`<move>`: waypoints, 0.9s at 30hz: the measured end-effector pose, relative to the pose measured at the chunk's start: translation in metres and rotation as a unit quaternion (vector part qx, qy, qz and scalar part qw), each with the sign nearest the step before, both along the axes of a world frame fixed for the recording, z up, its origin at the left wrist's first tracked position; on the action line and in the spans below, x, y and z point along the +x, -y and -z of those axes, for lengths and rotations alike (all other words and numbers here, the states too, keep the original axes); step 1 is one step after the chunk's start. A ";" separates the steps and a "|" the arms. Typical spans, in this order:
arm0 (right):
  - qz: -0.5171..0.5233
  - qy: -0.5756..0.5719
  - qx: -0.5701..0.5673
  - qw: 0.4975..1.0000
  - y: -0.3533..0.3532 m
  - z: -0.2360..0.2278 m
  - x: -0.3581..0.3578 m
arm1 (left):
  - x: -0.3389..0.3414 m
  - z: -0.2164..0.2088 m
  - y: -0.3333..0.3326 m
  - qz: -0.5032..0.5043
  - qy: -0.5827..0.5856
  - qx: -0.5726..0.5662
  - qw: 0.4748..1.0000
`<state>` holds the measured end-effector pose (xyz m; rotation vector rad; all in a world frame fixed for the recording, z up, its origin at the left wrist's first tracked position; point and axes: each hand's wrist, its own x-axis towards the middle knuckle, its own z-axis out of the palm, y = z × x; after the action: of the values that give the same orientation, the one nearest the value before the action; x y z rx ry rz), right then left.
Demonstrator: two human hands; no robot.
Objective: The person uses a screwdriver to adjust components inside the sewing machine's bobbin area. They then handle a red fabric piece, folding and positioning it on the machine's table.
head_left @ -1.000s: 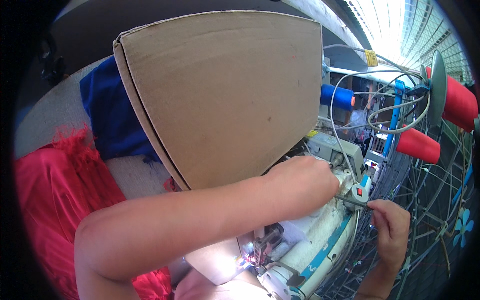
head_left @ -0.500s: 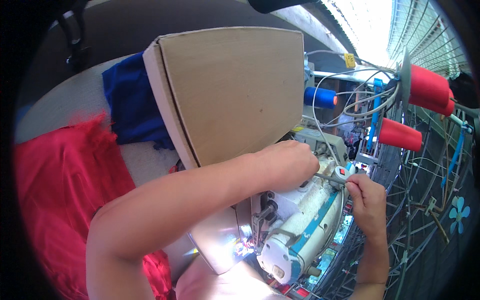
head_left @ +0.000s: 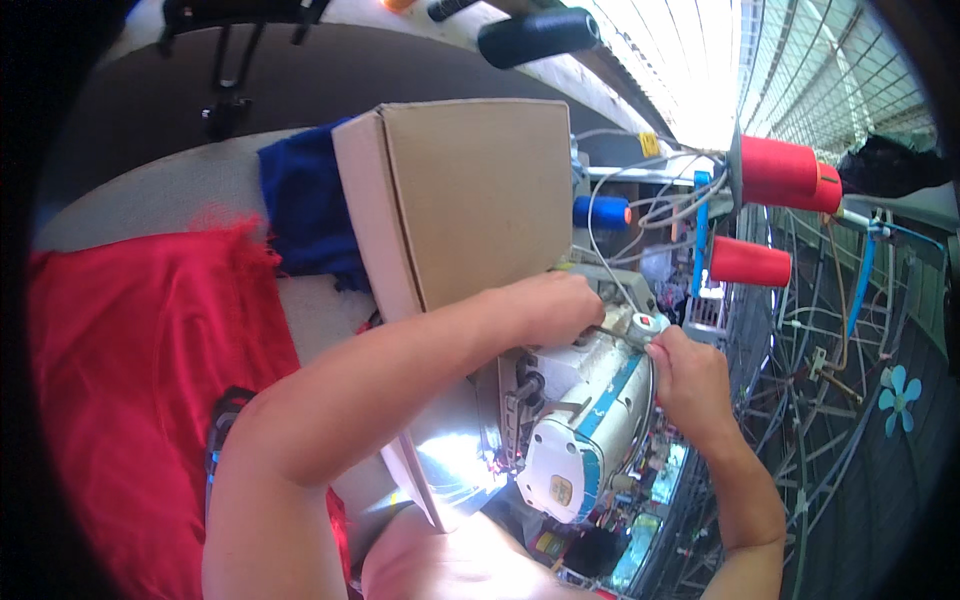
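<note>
My bare right hand [head_left: 690, 380] is closed down, thumb and curled fingers pinching one end of a thin, dark, straight rod [head_left: 618, 334], with no gap that I can see. The rod's other end runs to my bare left hand [head_left: 562, 305], which is bent into a loose fist (its fingertips are hidden behind its own back, so I cannot tell how firmly it has hold). The rod lies slantwise over the upper part of the white-and-teal, paint-worn sewing machine [head_left: 600, 400]. Just beside the rod, also at the machine's upper part, is a small round white fitting with a red button [head_left: 646, 324]. Above and left of the machine stands a large brown cardboard box [head_left: 480, 200]; farther left of it lie a dark blue cloth [head_left: 310, 215] and a glossy red cloth with a frayed edge [head_left: 150, 340]. Above the machine sits a blue thread spool [head_left: 600, 212], and above and right of it, two big red thread cones [head_left: 750, 262].
</note>
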<state>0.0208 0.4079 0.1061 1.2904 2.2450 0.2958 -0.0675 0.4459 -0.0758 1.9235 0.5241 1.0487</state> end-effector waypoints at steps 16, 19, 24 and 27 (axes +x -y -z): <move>-0.056 -0.031 -0.016 0.998 0.004 -0.005 0.003 | 0.002 -0.002 0.002 -0.010 0.018 0.010 1.000; -0.019 -0.144 -0.066 0.987 -0.011 -0.008 0.007 | -0.006 -0.005 -0.002 0.003 -0.029 -0.001 1.000; 0.101 -0.570 -0.312 0.754 -0.030 0.016 0.028 | 0.002 0.002 0.000 0.009 0.015 0.020 1.000; 0.179 -0.621 -0.442 0.623 -0.033 0.025 0.027 | 0.002 0.004 -0.001 0.008 0.011 0.017 1.000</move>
<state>0.0478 0.4409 0.0813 1.3547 2.1944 -2.1892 -0.0653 0.4471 -0.0796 1.9397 0.4816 1.0744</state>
